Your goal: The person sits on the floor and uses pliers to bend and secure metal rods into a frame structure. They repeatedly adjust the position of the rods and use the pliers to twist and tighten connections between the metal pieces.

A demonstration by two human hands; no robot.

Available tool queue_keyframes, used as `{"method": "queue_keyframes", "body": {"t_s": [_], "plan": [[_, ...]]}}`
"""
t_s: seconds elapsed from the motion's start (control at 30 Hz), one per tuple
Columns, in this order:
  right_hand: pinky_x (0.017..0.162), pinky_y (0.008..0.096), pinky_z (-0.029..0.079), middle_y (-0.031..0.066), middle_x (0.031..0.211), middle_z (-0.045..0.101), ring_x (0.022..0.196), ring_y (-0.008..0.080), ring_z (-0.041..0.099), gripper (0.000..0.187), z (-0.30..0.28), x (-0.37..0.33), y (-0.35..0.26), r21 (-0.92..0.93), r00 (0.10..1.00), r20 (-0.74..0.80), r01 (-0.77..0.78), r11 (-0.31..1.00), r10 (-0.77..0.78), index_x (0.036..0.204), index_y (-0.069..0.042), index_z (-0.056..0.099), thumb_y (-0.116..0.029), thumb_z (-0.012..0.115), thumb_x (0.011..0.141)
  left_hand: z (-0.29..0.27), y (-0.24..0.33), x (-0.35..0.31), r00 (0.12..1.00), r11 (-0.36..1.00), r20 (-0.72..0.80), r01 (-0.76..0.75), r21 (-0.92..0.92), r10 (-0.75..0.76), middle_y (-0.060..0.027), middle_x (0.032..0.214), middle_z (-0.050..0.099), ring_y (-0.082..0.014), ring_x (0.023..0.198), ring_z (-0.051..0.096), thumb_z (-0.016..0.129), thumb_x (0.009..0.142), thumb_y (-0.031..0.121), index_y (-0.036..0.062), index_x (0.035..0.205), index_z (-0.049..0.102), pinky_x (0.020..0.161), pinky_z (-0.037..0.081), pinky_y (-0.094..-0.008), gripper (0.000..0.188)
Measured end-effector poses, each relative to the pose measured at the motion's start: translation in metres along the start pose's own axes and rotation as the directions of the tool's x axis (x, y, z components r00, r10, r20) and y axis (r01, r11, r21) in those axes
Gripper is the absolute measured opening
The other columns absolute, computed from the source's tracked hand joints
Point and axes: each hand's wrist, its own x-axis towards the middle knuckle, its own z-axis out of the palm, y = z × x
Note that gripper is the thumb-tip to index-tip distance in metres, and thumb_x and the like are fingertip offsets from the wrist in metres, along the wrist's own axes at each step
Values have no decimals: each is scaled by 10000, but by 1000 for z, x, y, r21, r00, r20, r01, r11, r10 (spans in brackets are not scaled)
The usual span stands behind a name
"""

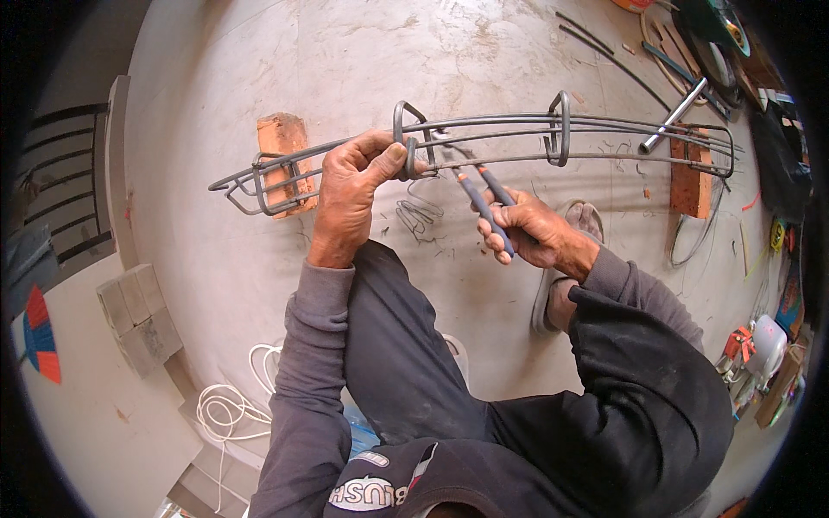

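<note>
A long cage of thin steel rebar point(566, 129), with square stirrups along its bars, lies across two orange bricks. My left hand point(350, 190) is closed, thumb and fingers pinching the cage beside a stirrup point(399, 121) left of its middle. In my right hand point(540, 231) is a pair of pliers point(473, 197) with dark blue handles and orange accents. Its jaws reach up to the bars just right of my left hand, where they look blurred. Beneath the cage, bent tie wires point(419, 216) lie loose on the floor.
The left brick point(281, 134) and right brick point(689, 192) prop the cage off the concrete floor. A shiny metal tube point(673, 116) leans over its right end. Thin rods point(613, 60) lie beyond. White cable point(229, 410) and grey blocks point(138, 311) are at left, assorted tools at right.
</note>
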Motion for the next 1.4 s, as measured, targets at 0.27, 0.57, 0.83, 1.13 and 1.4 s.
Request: {"method": "queue_keyframes", "body": {"t_s": [0.27, 0.57, 0.83, 1.13, 1.4], "plan": [[493, 295, 509, 91, 856, 598, 656, 155, 614, 286, 9, 2, -1, -35, 999, 32, -39, 999, 40, 1164, -44, 458, -103, 619, 935, 5, 3, 1, 1000, 999, -23, -19, -27, 19, -128, 856, 739, -163, 800, 711, 670, 965, 205, -40, 1009, 688, 812, 554, -312, 250], [485, 309, 517, 89, 851, 595, 633, 176, 605, 252, 5, 0, -6, -44, 998, 30, -54, 998, 56, 1142, -63, 448, -71, 596, 938, 7, 4, 0, 999, 1000, -42, -21, -18, 21, -126, 841, 737, -164, 783, 711, 658, 968, 182, -34, 997, 686, 794, 556, -309, 220], [476, 331, 517, 91, 825, 592, 636, 168, 604, 238, 13, 3, 3, -1, 998, -9, -55, 999, 55, 1121, -34, 454, -66, 598, 934, 2, 1, -4, 998, 999, -58, -35, -39, 32, -124, 851, 735, -169, 784, 713, 657, 970, 188, -23, 965, 673, 778, 564, -310, 211], [470, 306, 522, 110, 782, 609, 590, 171, 613, 307, 1, -25, -9, -387, 982, 16, -166, 907, 187, 1119, 17, 466, -41, 595, 846, -19, 8, -22, 985, 918, -174, 56, 392, 14, -105, 903, 735, -166, 832, 689, 653, 980, 218, -20, 980, 712, 799, 542, -299, 245], [541, 269, 485, 82, 765, 614, 582, 138, 601, 394, 44, -88, -48, -673, 988, -72, -150, 724, 138, 1104, 32, 539, -84, 537, 728, -43, -14, -22, 944, 445, -72, -84, 892, 322, -202, 804, 687, -381, 768, 666, 659, 920, 242, -18, 903, 729, 708, 506, -458, 270]]}}
